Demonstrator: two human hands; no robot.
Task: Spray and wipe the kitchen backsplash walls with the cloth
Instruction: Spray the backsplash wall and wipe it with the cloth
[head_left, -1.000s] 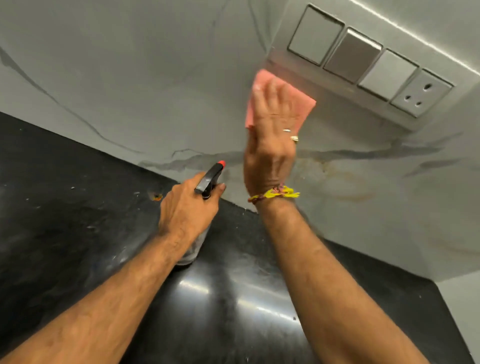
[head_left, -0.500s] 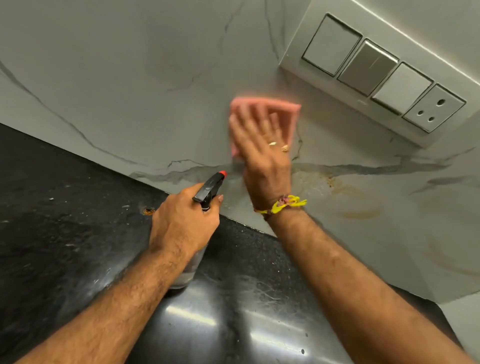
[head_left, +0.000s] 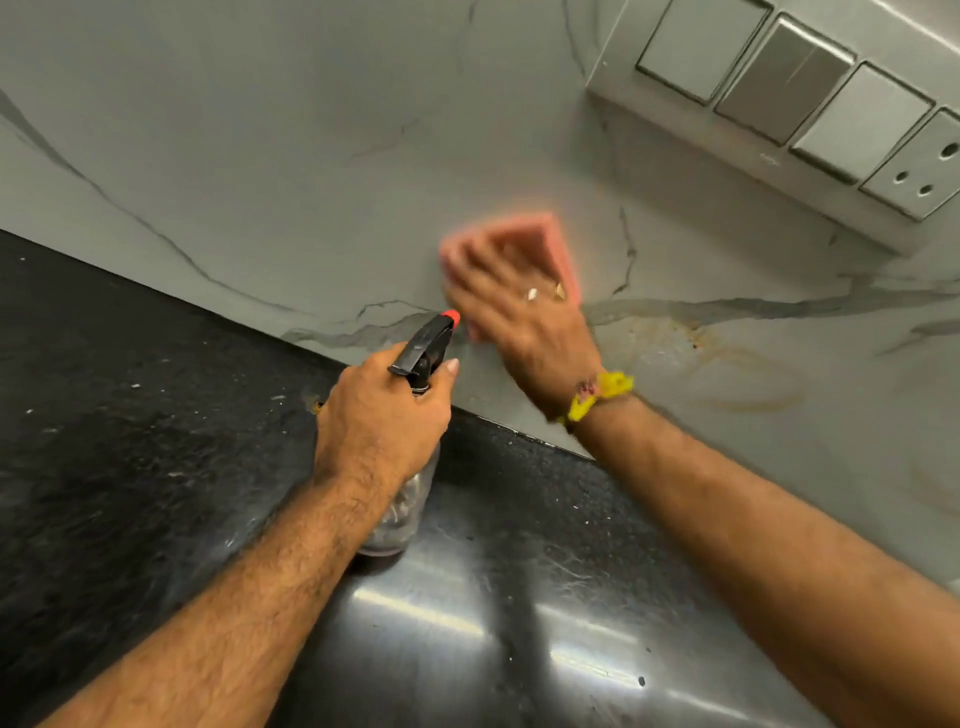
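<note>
My right hand (head_left: 519, 306) presses a pink cloth (head_left: 550, 234) flat against the grey marble backsplash wall (head_left: 311, 130), low on the wall and blurred by motion. Its fingers are straight over the cloth. My left hand (head_left: 379, 415) grips the neck of a clear spray bottle (head_left: 400, 514) with a black trigger head and red nozzle (head_left: 451, 317). The bottle stands on the black countertop (head_left: 130, 441), its nozzle turned toward the wall just left of the cloth.
A white switch panel with a socket (head_left: 810, 109) is fixed to the wall at the upper right. Brownish stains (head_left: 727, 374) mark the wall to the right of my right wrist. Small crumbs dot the countertop.
My right hand has slid the cloth down and to the left, from just under the switch panel to near the spray nozzle. My left hand and the bottle have stayed put.
</note>
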